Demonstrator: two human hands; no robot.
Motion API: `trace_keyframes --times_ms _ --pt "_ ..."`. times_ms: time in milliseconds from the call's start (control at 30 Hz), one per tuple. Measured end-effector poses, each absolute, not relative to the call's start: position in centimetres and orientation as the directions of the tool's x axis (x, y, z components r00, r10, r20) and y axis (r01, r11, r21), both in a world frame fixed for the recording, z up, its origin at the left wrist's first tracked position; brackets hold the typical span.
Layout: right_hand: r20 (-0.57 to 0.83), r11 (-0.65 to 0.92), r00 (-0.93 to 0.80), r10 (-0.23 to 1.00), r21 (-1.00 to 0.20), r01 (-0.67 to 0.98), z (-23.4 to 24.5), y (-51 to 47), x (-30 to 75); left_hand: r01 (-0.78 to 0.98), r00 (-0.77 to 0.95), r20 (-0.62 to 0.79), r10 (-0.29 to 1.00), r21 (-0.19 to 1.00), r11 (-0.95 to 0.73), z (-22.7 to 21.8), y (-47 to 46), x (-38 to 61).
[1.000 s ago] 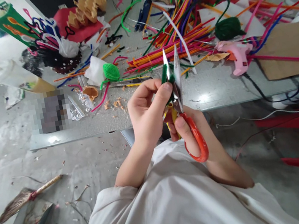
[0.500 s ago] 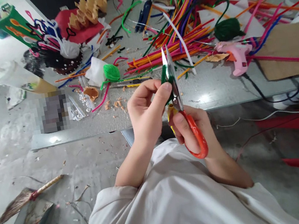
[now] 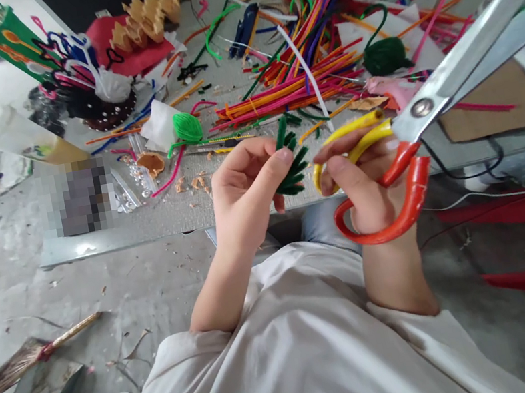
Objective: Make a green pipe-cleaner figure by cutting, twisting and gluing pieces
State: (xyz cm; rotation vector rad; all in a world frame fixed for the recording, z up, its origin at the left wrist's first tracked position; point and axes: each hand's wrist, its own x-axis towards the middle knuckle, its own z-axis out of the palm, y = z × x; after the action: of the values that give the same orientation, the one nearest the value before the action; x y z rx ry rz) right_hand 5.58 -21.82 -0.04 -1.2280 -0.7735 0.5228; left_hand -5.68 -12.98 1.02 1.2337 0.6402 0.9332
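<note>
We count two hands: left hand [image 3: 242,193], right hand [image 3: 367,185]. One pair of scissors [image 3: 422,107] in right fingers. One green pipe-cleaner bunch [image 3: 291,161] at left fingertips. Beyond fingers: one bright-green yarn ball [image 3: 187,128], one dark-green yarn ball [image 3: 385,57], one pink glue gun [image 3: 379,84].

Your left hand [image 3: 244,193] pinches a fringed green pipe cleaner [image 3: 291,164] above the bench [image 3: 170,223], while your right hand [image 3: 367,188] holds open scissors [image 3: 422,107] with orange-and-yellow handles.
</note>
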Motion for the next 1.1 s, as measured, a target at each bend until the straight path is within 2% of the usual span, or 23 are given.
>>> trace_keyframes --times_ms 100,200,333,467,633,700,800,900,1033,1100 --pt "0.332 0.347 0.592 0.734 -0.933 0.093 1.2 -21.0 5.9 -0.243 0.495 0.083 0.865 0.969 0.047 1.2 -13.1 -5.6" --pt "0.354 0.330 0.532 0.769 -0.933 0.143 1.5 -20.1 6.0 -0.237 0.477 0.103 0.873 0.971 0.015 1.3 -13.2 -5.6" --pt "0.376 0.318 0.593 0.712 -0.926 0.206 0.9 -19.3 5.7 -0.225 0.456 0.125 0.881 0.974 -0.021 1.0 -13.1 -5.9" --pt "0.354 0.323 0.654 0.668 -0.930 0.174 1.0 -18.8 5.4 -0.232 0.457 0.143 0.878 0.972 -0.037 0.4 -12.9 -6.0" --pt "0.423 0.573 0.775 0.469 -0.814 0.096 0.9 -18.4 7.1 -0.247 0.444 0.129 0.887 0.969 -0.017 -0.1 -12.3 -6.3" --pt "0.460 0.551 0.701 0.545 -0.827 0.114 0.2 -18.8 8.2 -0.258 0.446 0.134 0.885 0.966 -0.016 -0.1 -12.0 -6.4" --pt "0.376 0.341 0.533 0.758 -0.925 0.168 -0.8 -20.0 8.9 -0.250 0.455 0.151 0.877 0.968 -0.037 0.4 -11.6 -6.6" --pt "0.342 0.262 0.542 0.768 -0.939 0.221 -0.9 -20.8 8.2 -0.185 0.545 0.146 0.826 0.981 -0.051 1.3 -11.8 -6.9" --pt "0.293 0.265 0.485 0.824 -0.956 0.128 0.2 -20.7 6.6 -0.126 0.634 0.123 0.763 0.991 -0.056 2.6 -12.0 -7.2" --pt "0.291 0.291 0.517 0.805 -0.953 0.084 0.6 -20.3 5.9 -0.144 0.628 0.132 0.767 0.988 -0.053 2.5 -11.9 -7.3"
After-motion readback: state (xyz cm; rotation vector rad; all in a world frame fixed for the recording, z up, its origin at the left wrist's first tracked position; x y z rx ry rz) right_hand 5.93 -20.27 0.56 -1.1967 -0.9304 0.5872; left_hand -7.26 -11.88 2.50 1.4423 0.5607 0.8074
